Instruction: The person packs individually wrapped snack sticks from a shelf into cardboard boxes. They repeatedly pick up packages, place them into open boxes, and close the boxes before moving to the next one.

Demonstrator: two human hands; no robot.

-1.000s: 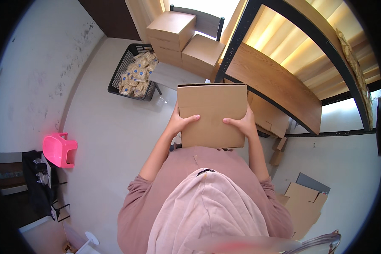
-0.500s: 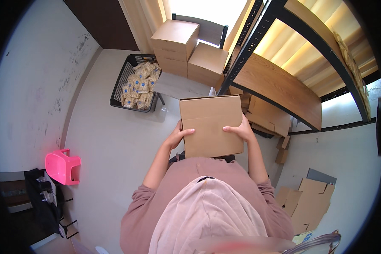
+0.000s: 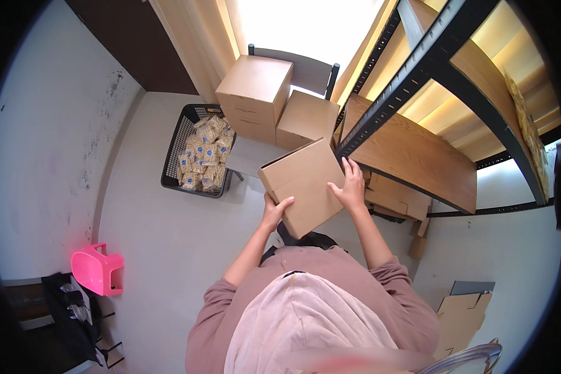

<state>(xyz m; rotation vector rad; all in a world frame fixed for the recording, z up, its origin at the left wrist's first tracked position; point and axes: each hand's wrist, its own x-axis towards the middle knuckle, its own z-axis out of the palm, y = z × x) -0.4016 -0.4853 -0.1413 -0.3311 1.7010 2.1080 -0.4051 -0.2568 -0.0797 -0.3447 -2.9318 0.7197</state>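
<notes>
8 o'clock: left hand (image 3: 274, 214) grasping brown square cardboard box (image 3: 304, 187), fingers hiding | 3 o'clock: right fingers (image 3: 356, 171) extending, hold unclear

No lettering is legible; the blue labels (image 3: 210, 152) on the packets (image 3: 214, 177) are too small to read.

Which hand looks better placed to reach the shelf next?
Probably the right hand: it appears nearer the shelf, its fingers extended, while the left hand grips the box.
</notes>
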